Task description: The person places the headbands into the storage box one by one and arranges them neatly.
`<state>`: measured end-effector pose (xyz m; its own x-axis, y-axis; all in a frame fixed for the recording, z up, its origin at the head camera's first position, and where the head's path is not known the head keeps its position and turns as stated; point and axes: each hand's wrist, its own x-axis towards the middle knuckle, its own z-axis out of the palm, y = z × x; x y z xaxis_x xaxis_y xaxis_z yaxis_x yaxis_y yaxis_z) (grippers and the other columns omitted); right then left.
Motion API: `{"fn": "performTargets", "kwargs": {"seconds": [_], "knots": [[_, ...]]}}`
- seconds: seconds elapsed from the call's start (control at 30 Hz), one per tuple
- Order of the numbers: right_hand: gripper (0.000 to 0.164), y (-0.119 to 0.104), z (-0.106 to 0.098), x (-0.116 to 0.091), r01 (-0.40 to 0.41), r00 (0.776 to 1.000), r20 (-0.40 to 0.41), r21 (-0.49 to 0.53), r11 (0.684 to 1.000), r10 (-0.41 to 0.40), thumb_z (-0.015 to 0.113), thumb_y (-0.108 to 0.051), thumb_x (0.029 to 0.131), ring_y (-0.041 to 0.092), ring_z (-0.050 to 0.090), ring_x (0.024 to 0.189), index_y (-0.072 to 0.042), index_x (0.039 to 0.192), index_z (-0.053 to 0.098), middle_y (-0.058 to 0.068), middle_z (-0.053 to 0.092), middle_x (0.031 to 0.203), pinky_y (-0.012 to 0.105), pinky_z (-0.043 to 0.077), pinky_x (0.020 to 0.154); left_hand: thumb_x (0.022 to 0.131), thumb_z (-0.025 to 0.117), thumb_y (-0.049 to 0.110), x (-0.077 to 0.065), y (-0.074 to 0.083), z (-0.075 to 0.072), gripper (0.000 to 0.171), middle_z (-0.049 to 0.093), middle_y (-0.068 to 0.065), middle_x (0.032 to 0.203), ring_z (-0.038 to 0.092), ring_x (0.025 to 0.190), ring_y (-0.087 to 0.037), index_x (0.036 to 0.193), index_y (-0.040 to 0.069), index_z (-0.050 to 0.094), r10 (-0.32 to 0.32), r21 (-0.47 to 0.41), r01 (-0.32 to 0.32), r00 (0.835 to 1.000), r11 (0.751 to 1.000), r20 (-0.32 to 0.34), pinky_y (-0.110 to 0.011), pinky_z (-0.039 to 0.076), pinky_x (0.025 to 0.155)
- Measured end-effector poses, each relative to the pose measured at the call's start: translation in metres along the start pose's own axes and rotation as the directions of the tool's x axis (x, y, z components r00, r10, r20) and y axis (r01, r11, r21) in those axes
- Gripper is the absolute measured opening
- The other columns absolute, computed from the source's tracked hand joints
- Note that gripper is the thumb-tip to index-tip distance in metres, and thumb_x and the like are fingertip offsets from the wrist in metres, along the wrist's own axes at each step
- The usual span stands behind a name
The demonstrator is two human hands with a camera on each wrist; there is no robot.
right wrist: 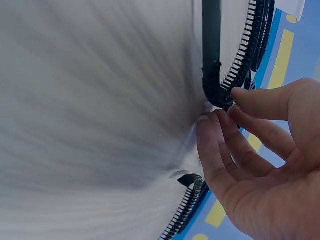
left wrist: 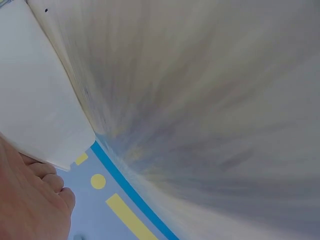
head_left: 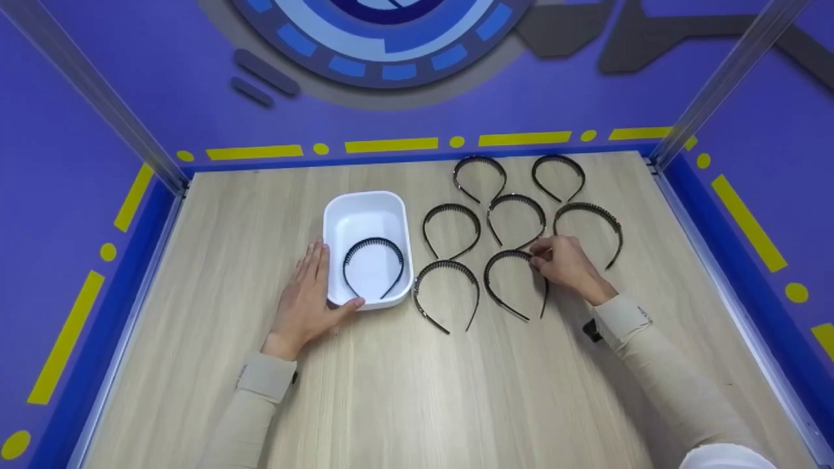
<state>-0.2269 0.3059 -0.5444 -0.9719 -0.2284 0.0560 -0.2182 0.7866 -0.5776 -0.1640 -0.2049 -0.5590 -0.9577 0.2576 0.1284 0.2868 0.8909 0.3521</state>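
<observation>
A white plastic box (head_left: 335,225) stands left of centre, with one black toothed headband (head_left: 373,241) lying inside. My left hand (head_left: 300,309) rests against its left wall, fingers extended, the thumb at the near rim. In the left wrist view, that hand (left wrist: 32,200) shows beside the white wall of the box (left wrist: 40,85). My right hand (head_left: 565,266) pinches the right side of a black headband (head_left: 507,254) in the front row. Seen from the right wrist, the thumb and fingertips (right wrist: 240,96) meet at the bend of this headband (right wrist: 211,45).
Several more black headbands lie to the right of the box: one nearest it (head_left: 449,264), one behind that (head_left: 451,207), one in the middle (head_left: 517,197) and one at far right (head_left: 589,206). Two others lie near the back edge. Blue-purple panels (head_left: 417,120) enclose the wooden table (head_left: 404,391).
</observation>
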Motion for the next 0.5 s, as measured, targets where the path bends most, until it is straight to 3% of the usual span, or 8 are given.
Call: {"fn": "performTargets", "kwargs": {"seconds": [0.3,0.5], "knots": [[0.021,0.0011,0.0021,-0.0012,-0.026,0.999,0.023,0.016,1.000,0.026,0.068,0.001,0.095,0.034,0.075,0.088,0.006,0.111,0.080,0.022,0.080,0.100,0.040,0.060,0.073,0.089,0.066,0.079,-0.0010,-0.0018,0.0016,0.127,0.013,-0.022,0.178,0.013,0.167,-0.035,0.169,-0.005,0.013,0.024,0.001,-0.024,0.999,1.000,-0.034,-0.048,0.016,0.137],[0.023,0.0019,-0.0023,-0.0013,-0.057,0.998,0.044,0.055,0.997,0.055,0.068,0.000,0.095,0.038,0.075,0.093,0.005,0.114,0.080,0.023,0.079,0.103,0.029,0.056,0.068,0.089,0.067,0.077,0.0003,-0.0022,0.0008,0.126,0.014,-0.023,0.178,0.012,0.167,-0.035,0.168,-0.005,0.013,0.020,-0.009,-0.020,1.000,1.000,-0.017,-0.048,0.015,0.137]]}}
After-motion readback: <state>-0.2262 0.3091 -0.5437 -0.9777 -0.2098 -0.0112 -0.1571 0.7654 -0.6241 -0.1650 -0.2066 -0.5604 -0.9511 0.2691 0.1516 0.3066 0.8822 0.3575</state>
